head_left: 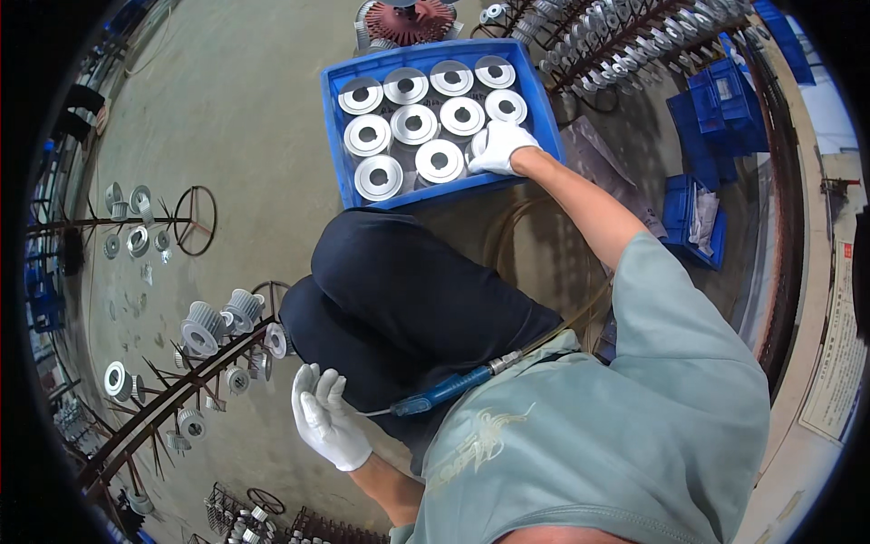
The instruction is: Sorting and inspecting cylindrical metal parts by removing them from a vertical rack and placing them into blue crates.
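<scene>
head view — silver pulley [476,144] in near right part of blue crate [417,58], mostly beneath curled right grip [503,148]; held or merely touched, cannot tell. left grip [326,417] well apart — loosely open, apparently empty.

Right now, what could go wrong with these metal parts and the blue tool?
The right hand is on a part close to others in the crate; lifting it could perhaps knock a neighbour.

The tool lies across the lap, held by neither hand, so it might slide off if the legs shift.

The left hand is near its thin tip and might bump it.
</scene>
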### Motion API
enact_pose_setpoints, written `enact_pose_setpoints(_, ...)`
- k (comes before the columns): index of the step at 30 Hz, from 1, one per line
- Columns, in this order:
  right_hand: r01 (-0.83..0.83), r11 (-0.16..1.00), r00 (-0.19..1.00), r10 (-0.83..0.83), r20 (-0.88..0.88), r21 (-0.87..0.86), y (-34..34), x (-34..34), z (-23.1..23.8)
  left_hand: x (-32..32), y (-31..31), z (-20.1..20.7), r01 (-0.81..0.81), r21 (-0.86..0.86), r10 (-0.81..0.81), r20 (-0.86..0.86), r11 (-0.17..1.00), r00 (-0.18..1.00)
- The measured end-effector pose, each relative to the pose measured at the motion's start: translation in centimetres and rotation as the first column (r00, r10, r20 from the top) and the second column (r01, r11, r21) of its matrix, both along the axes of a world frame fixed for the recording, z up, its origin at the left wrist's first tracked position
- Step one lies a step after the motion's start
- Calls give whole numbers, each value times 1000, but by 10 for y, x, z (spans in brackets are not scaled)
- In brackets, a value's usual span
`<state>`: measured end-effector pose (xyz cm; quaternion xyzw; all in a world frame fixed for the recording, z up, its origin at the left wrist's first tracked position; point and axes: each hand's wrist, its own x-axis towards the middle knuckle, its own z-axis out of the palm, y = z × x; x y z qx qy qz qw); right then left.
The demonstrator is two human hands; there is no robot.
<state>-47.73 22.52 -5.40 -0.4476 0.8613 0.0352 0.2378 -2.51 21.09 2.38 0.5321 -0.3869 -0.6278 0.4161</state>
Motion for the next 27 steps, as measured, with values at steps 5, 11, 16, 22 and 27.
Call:
enact_pose_setpoints(5,-81,996,996,83,35,-45,2,-3,-11,-1,-3,1,13,-5,-13,29,1000,999)
enact_pose_setpoints(11,-113,989,984,125,127,-98,4,-5,-5,-3,-4,2,4,-4,-4,53,1000,999)
enact_pose_setpoints(16,-151,977,983,164,78,-153,8,-18,-20,-9,-5,1,-4,5,4,36,1000,999)
enact_pose_setpoints(22,-256,915,967,242,-82,-312,15,-28,-66,-2,-9,10,-45,7,45,31,999,998)
enact_pose_setpoints(27,-151,985,987,146,71,79,-4,-10,-3,29,-8,5,-226,-30,227,48,974,973)
